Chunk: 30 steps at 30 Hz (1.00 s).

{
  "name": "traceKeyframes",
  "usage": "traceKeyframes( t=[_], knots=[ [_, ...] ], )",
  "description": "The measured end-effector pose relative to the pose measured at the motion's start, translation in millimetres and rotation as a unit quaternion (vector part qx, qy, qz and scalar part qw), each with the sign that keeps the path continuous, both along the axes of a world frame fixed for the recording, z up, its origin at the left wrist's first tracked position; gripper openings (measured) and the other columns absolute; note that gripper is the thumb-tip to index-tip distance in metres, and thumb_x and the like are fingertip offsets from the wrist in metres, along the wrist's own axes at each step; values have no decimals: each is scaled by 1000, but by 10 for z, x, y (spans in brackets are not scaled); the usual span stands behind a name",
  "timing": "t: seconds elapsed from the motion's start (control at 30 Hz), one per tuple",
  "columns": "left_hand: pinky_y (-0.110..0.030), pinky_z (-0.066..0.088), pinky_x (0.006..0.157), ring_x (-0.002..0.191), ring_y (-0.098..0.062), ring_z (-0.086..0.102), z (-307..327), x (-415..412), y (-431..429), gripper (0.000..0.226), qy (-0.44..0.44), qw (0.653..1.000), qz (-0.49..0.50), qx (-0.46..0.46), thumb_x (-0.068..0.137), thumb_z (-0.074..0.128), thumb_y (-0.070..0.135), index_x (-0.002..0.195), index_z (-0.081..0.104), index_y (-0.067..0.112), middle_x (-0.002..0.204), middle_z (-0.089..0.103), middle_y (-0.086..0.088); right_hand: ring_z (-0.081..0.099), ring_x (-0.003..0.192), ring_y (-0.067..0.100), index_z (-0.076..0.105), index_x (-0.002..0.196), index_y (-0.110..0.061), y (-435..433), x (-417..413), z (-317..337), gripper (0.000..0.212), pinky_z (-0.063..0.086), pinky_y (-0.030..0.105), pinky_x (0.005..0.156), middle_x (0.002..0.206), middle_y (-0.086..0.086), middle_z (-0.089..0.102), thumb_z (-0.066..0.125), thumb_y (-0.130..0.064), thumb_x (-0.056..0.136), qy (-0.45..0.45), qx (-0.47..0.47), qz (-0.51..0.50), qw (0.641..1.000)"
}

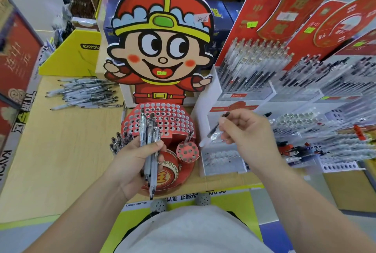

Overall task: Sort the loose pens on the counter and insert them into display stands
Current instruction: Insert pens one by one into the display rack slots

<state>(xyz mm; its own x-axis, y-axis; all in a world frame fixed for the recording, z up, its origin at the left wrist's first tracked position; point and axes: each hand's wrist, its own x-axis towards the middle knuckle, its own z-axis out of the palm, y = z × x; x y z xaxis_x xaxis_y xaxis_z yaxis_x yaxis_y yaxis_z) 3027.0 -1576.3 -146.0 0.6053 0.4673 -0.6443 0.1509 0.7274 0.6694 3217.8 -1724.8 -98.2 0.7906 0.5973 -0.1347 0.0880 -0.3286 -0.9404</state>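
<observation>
Above stand (168,117): left hand (134,159), three pens (150,132); right hand (247,132), one pen (214,129).

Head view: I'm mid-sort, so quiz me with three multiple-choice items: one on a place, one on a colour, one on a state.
1. Where do the loose pens lie?
A. on the counter, left of the stand
B. on the stand's top
C. on the floor

2. What colour is the stand's holed top?
A. blue
B. red
C. green

3. What does the right hand hold?
A. nothing
B. a box
C. one pen

Answers:
1 A: they lie in a heap on the wood, left of the stand.
2 B: the top is red with round holes.
3 C: its fingers pinch a single pen, and the bundle is in the left hand.
</observation>
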Motion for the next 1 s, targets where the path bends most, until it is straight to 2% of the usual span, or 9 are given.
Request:
traceKeyframes(
  t=[0.1,0.27,0.4,0.7,0.87,1.0],
  knots=[
    [-34,50,59,59,-15,59,-35,-17,-15,17,3,1000,10,-3,94,65,6,110,62,7,79,69,-6,69,64,18,69,83,-23,-3,-56,-195,14,55,32,62,72,4,69,73,-10,90,-57,-56,26,997],
    [-35,51,62,62,-17,60,-54,-27,-27,20,-20,999,26,-14,95,62,4,113,62,11,87,70,-9,69,70,17,67,82,-43,19,-39,-544,21,58,49,72,75,-17,68,74,-24,88,-130,-117,58,983],
    [-36,52,63,64,-17,61,-61,-43,4,21,-33,999,27,-9,94,62,5,114,62,11,88,70,-8,70,70,15,72,94,-30,74,-32,-662,5,59,46,72,80,-11,71,72,-26,90,-147,-132,67,978],
    [-34,55,57,66,-20,61,-52,-81,13,24,-58,997,34,-23,93,60,4,117,62,10,90,70,-11,69,67,12,74,96,-24,137,-89,-732,5,56,37,68,81,-9,71,72,-25,91,-173,-178,77,966],
    [-35,55,58,69,-21,61,-51,-110,19,23,-64,997,32,-33,96,56,2,116,63,9,93,70,-12,64,66,6,75,100,-19,221,-105,-703,11,48,25,66,82,-8,72,71,-25,92,-209,-191,78,956],
    [-36,55,60,70,-21,62,-47,-116,42,23,-68,997,25,-29,95,56,1,115,63,11,94,71,-11,61,71,10,75,102,-18,290,-101,-695,13,47,26,69,86,-3,75,71,-25,92,-239,-199,82,947]
  ],
)
